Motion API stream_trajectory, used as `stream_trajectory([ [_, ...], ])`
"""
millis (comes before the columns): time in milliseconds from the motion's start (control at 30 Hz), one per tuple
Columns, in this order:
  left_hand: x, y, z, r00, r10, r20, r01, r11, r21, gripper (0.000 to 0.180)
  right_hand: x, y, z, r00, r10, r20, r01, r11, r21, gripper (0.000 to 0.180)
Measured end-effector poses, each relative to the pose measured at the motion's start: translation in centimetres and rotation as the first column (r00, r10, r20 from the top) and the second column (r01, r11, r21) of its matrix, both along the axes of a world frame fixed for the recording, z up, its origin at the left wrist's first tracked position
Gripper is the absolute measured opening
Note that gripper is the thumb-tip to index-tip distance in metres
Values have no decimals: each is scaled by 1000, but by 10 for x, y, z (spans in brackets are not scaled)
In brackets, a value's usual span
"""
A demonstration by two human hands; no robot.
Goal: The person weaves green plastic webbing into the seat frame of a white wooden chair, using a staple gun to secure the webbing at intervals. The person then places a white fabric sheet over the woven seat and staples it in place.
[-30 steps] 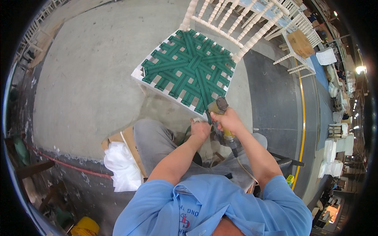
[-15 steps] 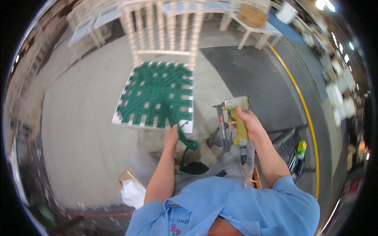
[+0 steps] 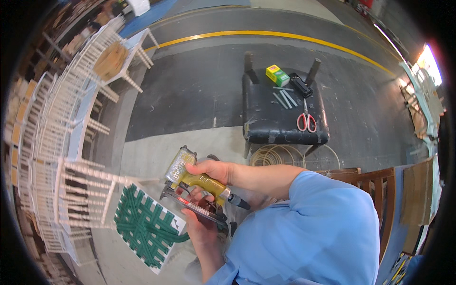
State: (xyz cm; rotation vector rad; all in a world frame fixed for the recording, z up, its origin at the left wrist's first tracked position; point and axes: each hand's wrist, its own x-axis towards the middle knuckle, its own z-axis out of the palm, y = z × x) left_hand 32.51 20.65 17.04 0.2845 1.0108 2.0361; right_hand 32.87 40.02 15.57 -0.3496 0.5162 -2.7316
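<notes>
Fingers of the right hand (image 3: 211,171) wrap the handle of a yellow staple gun (image 3: 192,180), while the left hand (image 3: 197,225) curls under its magazine. Just left lies a white chair (image 3: 90,204) with a green woven seat (image 3: 145,225). Far right stands a black stool (image 3: 280,126) bearing red scissors (image 3: 306,121).

Place: you're in a chair workshop.
Signs: stacked white chairs (image 3: 71,123), painted concrete floor (image 3: 199,90), tool-strewn stool (image 3: 282,111).

A single head-worn fisheye view looks steeply down, close over the hands (image 3: 204,199) and concrete floor (image 3: 190,95)
</notes>
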Motion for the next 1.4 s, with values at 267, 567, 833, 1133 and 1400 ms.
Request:
stream_trajectory([
  [267,17,37,43,952,-305,4,304,948,-94,59,7,26,-9,952,-300,54,305,940,-155,77],
  [567,0,45,4,907,-117,405,136,991,-18,38,95,197,-51,541,-732,-413,-132,-559,819,30],
  [833,-9,40,-7,914,-1,406,17,999,-36,40,159,271,-90,403,-857,-323,-697,-515,499,29],
  [1133,-11,34,-18,917,61,394,-2,989,-146,48,114,211,-60,455,-749,-482,-69,-569,819,18],
  [1400,1,50,-23,945,67,320,-31,993,-115,49,-2,27,53,829,-115,-548,465,-402,788,18],
])
